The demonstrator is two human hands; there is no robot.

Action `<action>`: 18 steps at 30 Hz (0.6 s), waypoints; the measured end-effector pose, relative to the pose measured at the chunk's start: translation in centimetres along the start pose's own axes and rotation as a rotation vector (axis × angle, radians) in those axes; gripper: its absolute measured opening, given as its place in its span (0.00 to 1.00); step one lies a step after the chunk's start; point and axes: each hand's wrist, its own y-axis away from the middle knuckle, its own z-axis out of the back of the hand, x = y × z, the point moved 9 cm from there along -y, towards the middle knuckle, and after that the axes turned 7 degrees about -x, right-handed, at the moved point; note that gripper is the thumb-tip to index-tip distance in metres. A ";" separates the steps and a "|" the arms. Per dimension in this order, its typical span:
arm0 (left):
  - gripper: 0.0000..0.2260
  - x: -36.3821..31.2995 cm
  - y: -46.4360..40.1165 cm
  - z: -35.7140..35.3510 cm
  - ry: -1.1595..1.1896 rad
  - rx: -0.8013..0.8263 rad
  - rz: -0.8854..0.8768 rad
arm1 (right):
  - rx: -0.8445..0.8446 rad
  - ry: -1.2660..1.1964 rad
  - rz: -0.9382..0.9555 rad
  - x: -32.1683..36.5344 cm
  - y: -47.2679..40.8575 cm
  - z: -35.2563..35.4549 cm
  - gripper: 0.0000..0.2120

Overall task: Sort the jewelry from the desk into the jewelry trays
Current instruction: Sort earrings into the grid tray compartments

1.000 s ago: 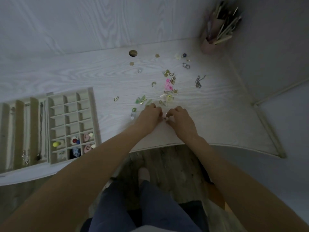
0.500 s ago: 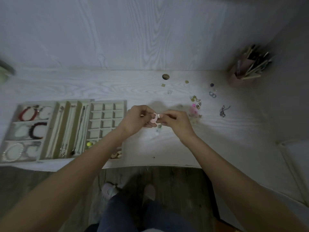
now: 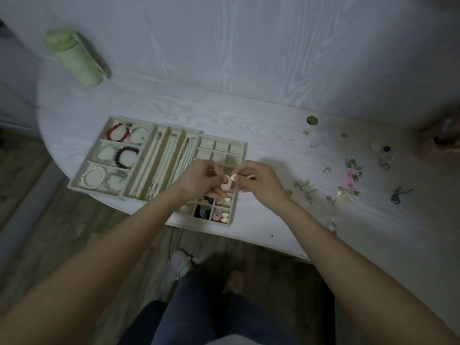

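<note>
Pink earring [image 3: 226, 183] pinched between both hands [image 3: 231, 179] above grid tray [image 3: 237, 148] — free compartment to be chosen, piece lowered.

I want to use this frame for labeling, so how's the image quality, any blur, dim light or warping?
Head view: dim, bluish light; green bottle and the far-right edge smeared by blur; wide-angle bending of the desk edge; both hands and the pink earring readable but soft.

Dim, bluish light. White wood-grain counter [image 3: 249, 115] against a matching pale wood-grain wall [image 3: 249, 46]; round cable hole [image 3: 312, 120] near the back. Dark plank floor [image 3: 62, 232] below.
</note>
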 end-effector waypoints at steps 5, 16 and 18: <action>0.04 1.9 0.1 0.7 0.222 0.015 0.183 | -0.004 0.058 0.022 -0.1 -0.4 -1.2 0.09; 0.04 4.1 -0.6 0.8 0.330 -0.105 0.252 | 0.013 0.048 -0.029 -1.4 0.3 -1.8 0.04; 0.05 3.6 -0.1 -0.1 0.430 -0.010 0.259 | -0.007 0.044 -0.055 -2.0 0.3 -1.6 0.05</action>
